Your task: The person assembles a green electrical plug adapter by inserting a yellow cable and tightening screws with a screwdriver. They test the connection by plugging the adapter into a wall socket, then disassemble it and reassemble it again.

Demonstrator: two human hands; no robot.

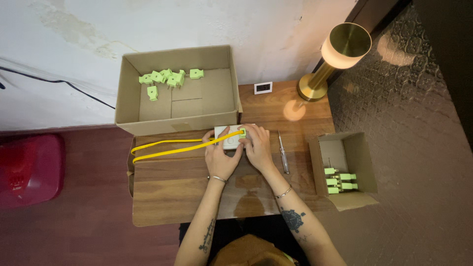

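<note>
- My left hand [220,156] sits on the wooden tabletop [172,192], fingers curled and pressing down on the white flat rectangular plastic block [227,139], thumb pointing up toward the far edge.
- My right hand [257,146] is just beside it, fingertips pinched on the small light-green plastic plug piece [242,132] at the block's top right corner.
- Long yellow flat cable [167,147] runs from that green piece, under my left hand's fingers, out to the left, and loops back near the tabletop's left edge.
- The white block lies near the far middle of the tabletop, touching the front wall of the big open cardboard box [129,88].
- Big box holds a loose cluster of light-green plastic plug parts [165,79] at its back left.
- Slim screwdriver with clear handle [283,152] lies on the tabletop just right of my right hand, untouched.
- Smaller open cardboard box [362,157] at the right edge holds green plugs with metal pins [340,180], laid in a row.
- Brass lamp with lit round shade [340,49] stands at the far right corner; small white square display [263,87] is near it.
- Red plastic object [29,167] on the floor, far left.
</note>
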